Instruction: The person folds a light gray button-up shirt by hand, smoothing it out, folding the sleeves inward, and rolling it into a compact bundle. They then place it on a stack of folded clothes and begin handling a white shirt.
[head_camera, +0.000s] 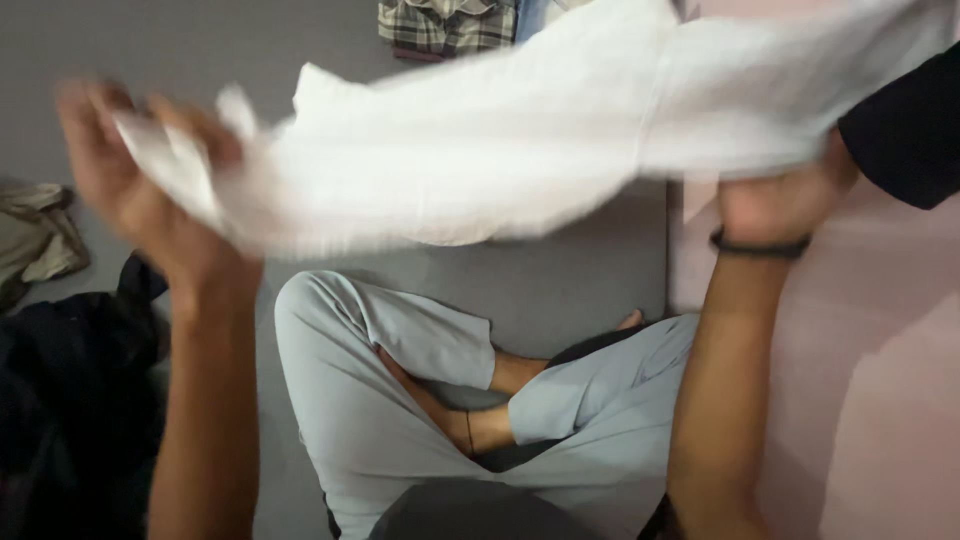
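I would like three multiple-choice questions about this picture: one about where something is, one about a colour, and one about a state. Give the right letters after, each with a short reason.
1. Where does the plaid garment lie?
A. at the top edge, beyond the white cloth
B. on the person's lap
C. under the right wrist

2. What colour is the cloth held between the hands?
A. black
B. white
C. green

3. How is that cloth held?
A. folded flat on the grey surface
B. rolled into a ball in one hand
C. stretched in the air between the left hand and the right hand

Answers:
1 A, the plaid shows at the top edge, behind the cloth.
2 B, it is plainly white against the grey surface.
3 C, each hand grips one end, above the crossed legs, and the cloth is blurred.
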